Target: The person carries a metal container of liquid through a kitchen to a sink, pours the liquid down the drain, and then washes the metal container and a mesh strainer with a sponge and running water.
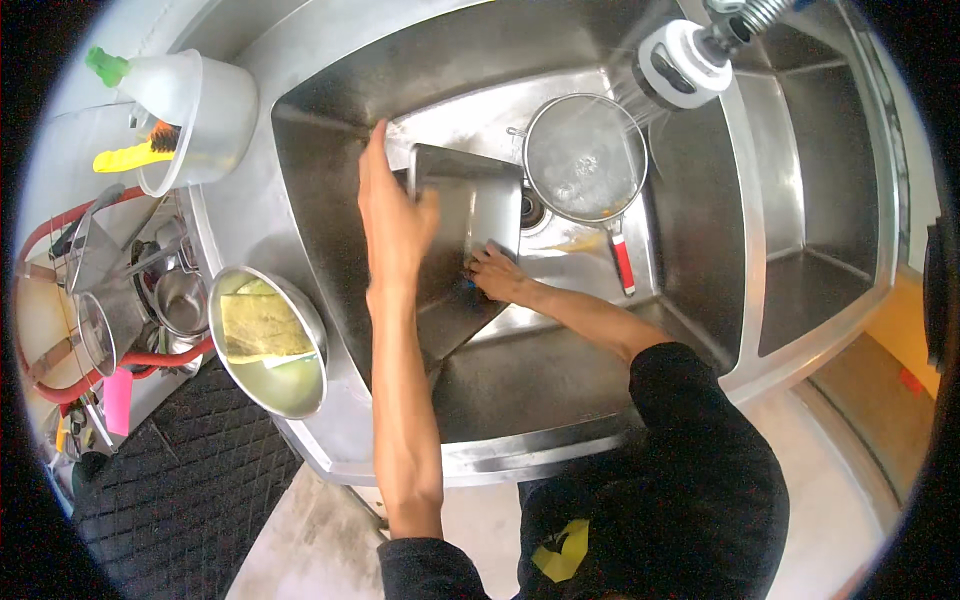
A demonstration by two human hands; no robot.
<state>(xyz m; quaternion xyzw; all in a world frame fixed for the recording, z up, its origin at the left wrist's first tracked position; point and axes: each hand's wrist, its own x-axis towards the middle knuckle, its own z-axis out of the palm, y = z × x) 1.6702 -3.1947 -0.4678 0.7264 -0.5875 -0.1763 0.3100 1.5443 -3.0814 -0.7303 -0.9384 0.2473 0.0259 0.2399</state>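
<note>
A rectangular stainless steel pan stands tilted in the left basin of a metal sink. My left hand grips its left rim, thumb on the inside and fingers running along the outer edge. Inside the pan, my right hand presses against the metal with curled fingers. A bit of blue shows under those fingers, too small to name. Right of the pan lies a round strainer with a red and white handle. Water from a white spray head falls into it.
Left of the basin, a steel bowl holds a yellow sponge. Behind it, a clear bucket contains a green-topped spray bottle and a yellow-handled brush. A rack with pans and utensils stands far left. A second basin adjoins on the right.
</note>
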